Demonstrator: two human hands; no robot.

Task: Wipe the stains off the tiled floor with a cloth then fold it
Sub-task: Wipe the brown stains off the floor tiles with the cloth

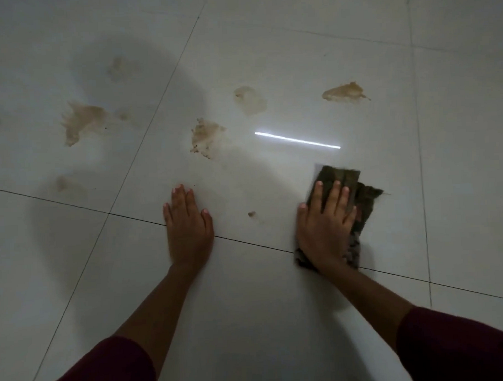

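Flat-fingered, the right hand (325,224) presses the dark cloth (348,192) onto the tiled floor (459,152), left hand (188,222) braced open; wiping stage, the brown stains (206,136) ahead apparently next

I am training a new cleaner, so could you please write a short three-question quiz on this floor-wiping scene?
1. True or false: the right hand presses the dark crumpled cloth flat against the white tiled floor.
2. What does the left hand hold?
3. Which lies nearest the cloth: A) the small brown spot, B) the large brown splash at far left?

Key: 1 true. 2 nothing; it rests flat on the floor. 3 A.
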